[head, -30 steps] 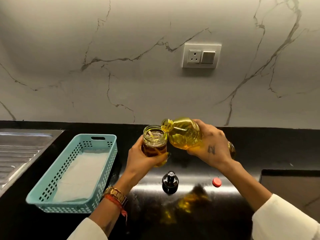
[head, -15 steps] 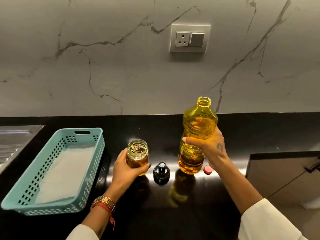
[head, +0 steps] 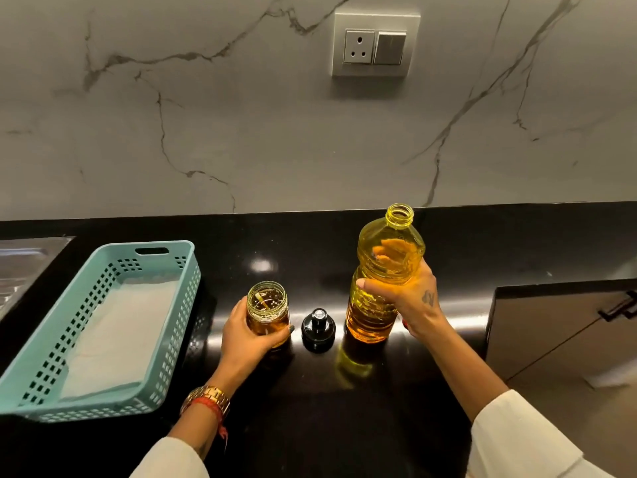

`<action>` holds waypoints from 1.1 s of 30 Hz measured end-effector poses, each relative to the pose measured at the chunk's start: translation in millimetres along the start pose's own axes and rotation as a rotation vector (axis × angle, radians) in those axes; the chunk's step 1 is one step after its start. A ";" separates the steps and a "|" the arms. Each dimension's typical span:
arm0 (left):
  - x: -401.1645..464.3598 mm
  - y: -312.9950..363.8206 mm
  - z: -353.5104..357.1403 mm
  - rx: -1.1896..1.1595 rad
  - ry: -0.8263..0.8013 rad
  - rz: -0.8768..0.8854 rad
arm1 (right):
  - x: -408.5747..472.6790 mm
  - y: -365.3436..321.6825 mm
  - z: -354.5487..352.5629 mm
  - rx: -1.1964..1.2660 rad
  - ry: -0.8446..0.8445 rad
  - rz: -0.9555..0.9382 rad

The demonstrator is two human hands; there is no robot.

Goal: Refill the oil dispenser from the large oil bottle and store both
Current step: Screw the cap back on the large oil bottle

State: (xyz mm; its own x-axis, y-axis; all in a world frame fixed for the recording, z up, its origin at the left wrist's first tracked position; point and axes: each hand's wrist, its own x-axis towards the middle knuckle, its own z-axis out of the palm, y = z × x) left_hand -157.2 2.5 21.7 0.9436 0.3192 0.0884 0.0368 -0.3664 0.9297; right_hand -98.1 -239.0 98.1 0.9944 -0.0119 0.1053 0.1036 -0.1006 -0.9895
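- Two oil vessels stand upright on the black countertop (head: pixel 310 426), both uncapped: the small glass oil dispenser (head: pixel 268 313) on the left and the large oil bottle (head: pixel 384 277) on the right, apart from each other.
- The dispenser holds amber oil in its lower part, with its wide mouth open to the camera.
- The left hand (head: pixel 246 336) wraps around the dispenser's near side, fingers curled under it and thumb on its left wall.
- The large bottle is yellow, clear plastic, ribbed at the middle, with oil inside.
- The right hand (head: pixel 408 298) grips the bottle at mid-height, fingers curled round its front, seen partly through the plastic.
- Between the two vessels, the black dispenser top (head: pixel 318 330) rests on the counter, close to both but touching neither.
- A sliver of something red shows just behind the right wrist; too hidden to identify.
- Further left sits a teal perforated basket (head: pixel 44 374), lined with a white sheet (head: pixel 117 339).
- A steel sink drainboard (head: pixel 20 267) lies at the far left edge.
- On the marble wall (head: pixel 206 132) behind is a socket and switch plate (head: pixel 375 44).
- A gold watch (head: pixel 206 398) and red thread circle the left wrist.
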 end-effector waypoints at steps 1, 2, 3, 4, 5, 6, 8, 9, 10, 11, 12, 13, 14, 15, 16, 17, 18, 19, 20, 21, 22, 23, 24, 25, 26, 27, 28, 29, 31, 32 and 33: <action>-0.2 -1.7 -0.1 -0.009 -0.007 -0.006 | -0.1 1.0 -0.8 -0.007 0.000 0.003; -0.8 -3.2 -0.3 -0.018 -0.016 -0.009 | 0.2 2.1 -1.6 -0.005 -0.003 0.007; -1.2 -4.3 -0.3 -0.028 -0.021 -0.011 | 0.5 2.5 -2.2 0.001 -0.011 0.014; -2.4 -4.2 -0.2 -0.039 -0.022 -0.010 | 0.6 1.9 -2.3 0.008 -0.025 0.018; -3.0 -4.2 0.1 -0.050 -0.021 -0.008 | 0.1 1.1 -2.2 0.003 -0.038 0.024; -3.4 -3.8 0.4 -0.061 -0.019 -0.001 | -0.2 0.2 -1.4 -0.009 -0.049 0.026; -4.0 -2.9 0.5 -0.069 -0.023 0.000 | -1.1 -3.2 -1.5 -0.050 -0.076 0.032; -4.8 -2.7 -0.1 -0.071 -0.036 -0.006 | -2.8 -7.5 -3.2 -0.065 -0.118 0.034; -6.3 -1.5 -1.3 -0.079 -0.059 -0.010 | -3.1 -10.9 -7.4 -0.090 -0.190 0.048; -8.4 -0.7 -2.4 -0.084 -0.082 -0.014 | -4.7 -16.7 -12.9 -0.128 -0.295 0.071; -10.1 1.0 -3.4 -0.083 -0.097 -0.010 | -5.2 -21.8 -20.6 -0.187 -0.403 0.102; -11.1 3.8 -4.5 -0.066 -0.093 -0.001 | -5.4 -25.8 -29.7 -0.253 -0.485 0.131; -11.8 9.6 -4.8 -0.039 -0.068 0.021 | -5.0 -28.4 -40.5 -0.312 -0.513 0.156; -11.3 17.3 -5.2 -0.002 -0.024 0.063 | -3.3 -29.9 -51.6 -0.367 -0.491 0.171; -10.8 28.0 -5.2 0.045 0.030 0.130 | -0.4 -29.9 -62.2 -0.408 -0.429 0.171; -9.7 39.8 -3.9 0.100 0.086 0.215 | 2.3 -28.6 -70.8 -0.442 -0.347 0.145; -8.2 52.1 -1.2 0.145 0.126 0.301 | 4.9 -24.9 -76.3 -0.479 -0.265 0.102; -7.2 64.4 3.6 0.165 0.136 0.370 | 6.5 -21.0 -78.2 -0.530 -0.191 0.047; -7.0 75.9 9.8 0.163 0.113 0.415 | 8.4 -13.7 -77.6 -0.597 -0.129 0.008; -7.0 84.8 17.7 0.153 0.061 0.439 | 9.5 -5.5 -75.0 -0.667 -0.091 -0.008; -7.4 93.6 26.1 0.148 -0.012 0.448 | 10.4 5.8 -72.1 -0.746 -0.078 0.001; -7.3 99.9 35.1 0.147 -0.089 0.442 | 10.2 18.0 -68.8 -0.829 -0.095 0.019; -7.1 105.7 44.6 0.142 -0.158 0.426 | 9.5 30.2 -65.8 -0.907 -0.134 0.043; -6.2 109.8 53.6 0.129 -0.212 0.404 | 8.1 41.7 -63.5 -0.968 -0.180 0.070; -4.7 113.4 62.2 0.114 -0.247 0.385 | 6.8 51.7 -62.1 -1.012 -0.217 0.095; -3.0 116.3 69.4 0.094 -0.267 0.368 | 5.0 59.1 -61.4 -1.052 -0.236 0.104; -1.2 118.5 75.7 0.070 -0.284 0.350 | 3.3 64.8 -60.8 -1.092 -0.241 0.100; 0.3 119.9 81.2 0.043 -0.306 0.331 | 2.0 69.0 -60.0 -1.121 -0.238 0.086; 1.8 121.0 89.7 -0.018 -0.352 0.294 | 1.6 74.7 -58.7 -1.144 -0.224 0.052; 2.1 120.5 93.0 -0.043 -0.354 0.285 | 2.0 76.3 -58.6 -1.147 -0.222 0.042; 2.7 119.0 95.5 -0.057 -0.338 0.280 | 2.9 77.1 -59.2 -1.150 -0.234 0.036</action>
State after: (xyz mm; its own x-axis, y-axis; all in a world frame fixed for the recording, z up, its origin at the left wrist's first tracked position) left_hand -118.8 -123.7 98.5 0.9696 -0.0930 0.2263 -0.2446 -0.3461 0.9058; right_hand -88.5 -305.7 27.9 0.9886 0.1384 -0.0601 0.1136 -0.9449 -0.3070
